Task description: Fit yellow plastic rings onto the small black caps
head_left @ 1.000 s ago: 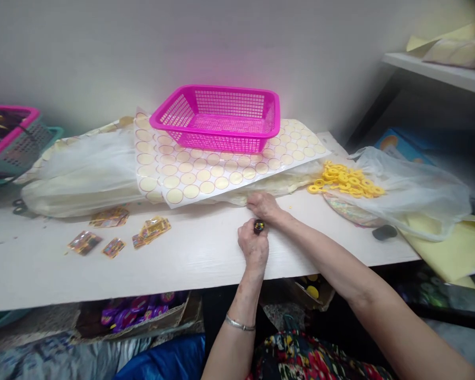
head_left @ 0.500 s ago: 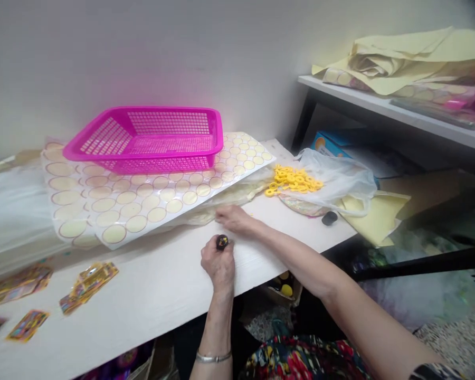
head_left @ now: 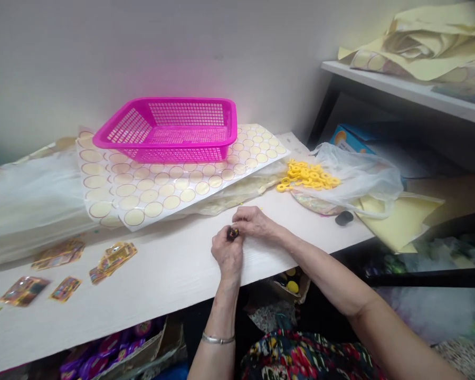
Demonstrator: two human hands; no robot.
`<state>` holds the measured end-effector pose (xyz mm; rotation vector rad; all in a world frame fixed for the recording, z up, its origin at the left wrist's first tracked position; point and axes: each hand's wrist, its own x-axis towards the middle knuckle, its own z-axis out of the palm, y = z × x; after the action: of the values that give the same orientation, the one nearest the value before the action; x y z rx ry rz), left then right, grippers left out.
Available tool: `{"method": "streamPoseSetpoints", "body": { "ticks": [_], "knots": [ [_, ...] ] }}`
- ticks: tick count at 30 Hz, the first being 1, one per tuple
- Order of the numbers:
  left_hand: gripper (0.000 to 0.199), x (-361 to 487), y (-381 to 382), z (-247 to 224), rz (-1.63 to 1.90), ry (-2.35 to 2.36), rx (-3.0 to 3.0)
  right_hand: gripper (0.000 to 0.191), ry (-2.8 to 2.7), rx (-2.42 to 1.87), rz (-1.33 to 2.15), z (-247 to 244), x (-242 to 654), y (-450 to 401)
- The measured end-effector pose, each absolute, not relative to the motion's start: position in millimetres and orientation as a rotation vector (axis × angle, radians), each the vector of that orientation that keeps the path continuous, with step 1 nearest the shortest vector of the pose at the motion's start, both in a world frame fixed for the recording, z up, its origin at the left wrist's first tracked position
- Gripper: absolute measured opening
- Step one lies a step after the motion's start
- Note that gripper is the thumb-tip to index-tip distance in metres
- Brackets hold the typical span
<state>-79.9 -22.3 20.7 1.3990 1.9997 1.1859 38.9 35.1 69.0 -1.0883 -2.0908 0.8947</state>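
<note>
My left hand (head_left: 226, 252) is closed around a small black round piece (head_left: 232, 234) with yellow and red marks on its top. Against that piece, the bent fingers of my right hand (head_left: 254, 221) are pressed together. What they pinch, if anything, is hidden. Both hands are just above the white table (head_left: 174, 274), near its front edge. Yellow plastic rings with tabs (head_left: 311, 175) lie heaped to the right of my hands. A black disc (head_left: 344, 218) rests near the table's right end.
A pink basket (head_left: 164, 154) stands on sheets of round stickers (head_left: 170, 202) by the wall. Shiny cards (head_left: 113, 261) lie at the left. A clear plastic bag (head_left: 360, 174) sits behind the disc. Boxes with purple items (head_left: 111, 345) and yellow-topped pieces (head_left: 293, 286) are below the table.
My right hand has come back from the edge of the sheets to the black piece in my left hand. The view has shifted left, showing more cards.
</note>
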Motion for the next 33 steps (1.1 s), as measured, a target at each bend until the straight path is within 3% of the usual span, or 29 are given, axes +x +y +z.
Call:
{"method": "streamPoseSetpoints", "body": {
  "ticks": [5,8,20,33],
  "knots": [
    [0.03,-79,-21,16,1.215,2.004,1.35,0.021,-1.759,-1.857,0.429,53,68,66],
    [0.029,-79,-21,17,1.214,2.01,1.347,0.023,-1.695,-2.058,0.308,43,81,82],
    [0.029,-78,-23,18,1.189,2.02,1.361,0.027,-1.792,-2.172,0.18,39,76,84],
    [0.028,-76,-24,18,1.204,1.986,1.403,0.03,-2.132,-1.894,0.234,44,35,73]
  ]
}}
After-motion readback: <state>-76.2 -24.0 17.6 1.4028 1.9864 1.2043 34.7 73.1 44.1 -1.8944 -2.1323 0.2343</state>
